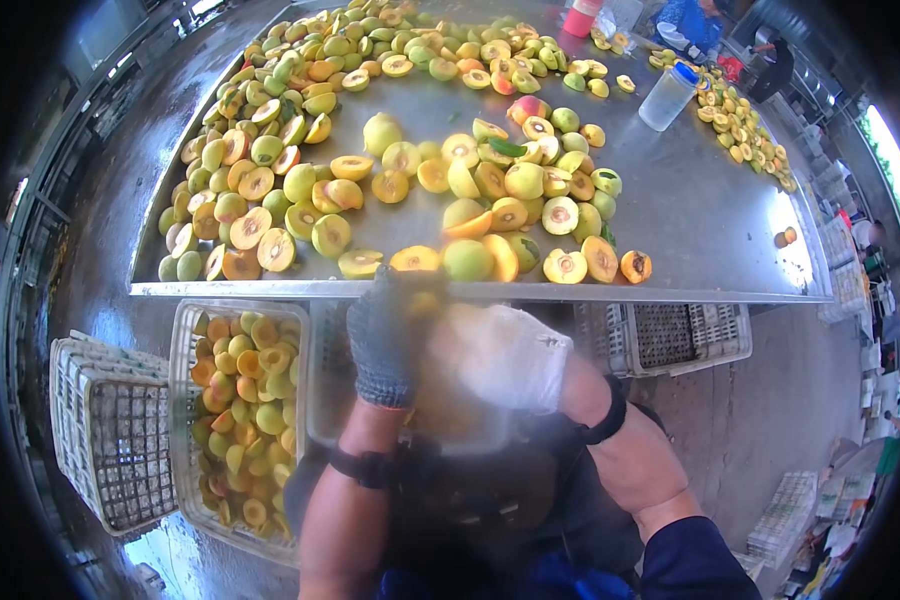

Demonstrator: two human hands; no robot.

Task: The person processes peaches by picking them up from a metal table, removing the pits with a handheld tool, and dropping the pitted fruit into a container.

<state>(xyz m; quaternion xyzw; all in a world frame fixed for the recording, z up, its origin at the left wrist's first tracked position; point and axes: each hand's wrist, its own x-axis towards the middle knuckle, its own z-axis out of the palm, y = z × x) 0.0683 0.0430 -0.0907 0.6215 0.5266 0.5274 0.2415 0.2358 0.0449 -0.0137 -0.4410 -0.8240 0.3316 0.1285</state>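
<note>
My left hand (382,335), in a grey knit glove, is raised at the front edge of the metal table (470,291). Close beside it on the right is my right hand (505,355), in a white glove. Both hands come together around something yellowish that is too blurred to make out, and their fingertips are smeared. Just beyond them, halved fruits (415,259) and a green-yellow fruit (467,261) lie along the table edge. Below the hands a blurred pale crate (325,400) is partly hidden.
A crate of fruit halves (183,400) stands left of my legs, beside stacked crates (120,440). More crates (720,335) sit under the table at right. A blue-lidded container (667,98) and a pink one (581,18) stand farther back, near a person in blue (700,28).
</note>
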